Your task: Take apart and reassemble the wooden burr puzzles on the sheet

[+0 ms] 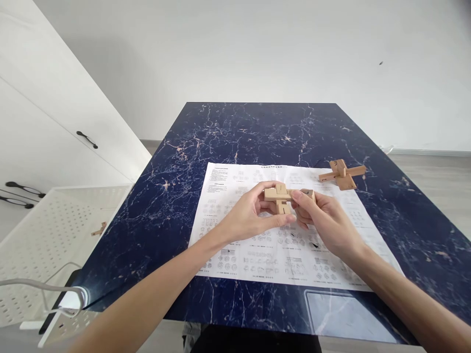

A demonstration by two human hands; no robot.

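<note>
Above the printed sheet, both hands are closed on a partly interlocked burr puzzle [281, 193] of pale wooden bars with dark marks. My left hand [250, 211] grips its left side, fingers behind and thumb below the lower bar. With thumb and fingers, my right hand [327, 218] pinches a bar at the right side. Its marked end shows beyond the thumb; whether this bar is seated in the others I cannot tell. Under the hands lies the white sheet [217, 196], covered in small diagrams and text. A darker wooden cross-shaped puzzle [342, 174] rests at its upper right edge.
The blue marble-patterned table [221, 132] reaches towards a pale wall. To the left are a white perforated surface [55, 215] with a small wooden piece [99, 229] on it, a cable [40, 283] and white cabinets [73, 98]. A pale rectangular patch [346, 314] lies at the front edge.
</note>
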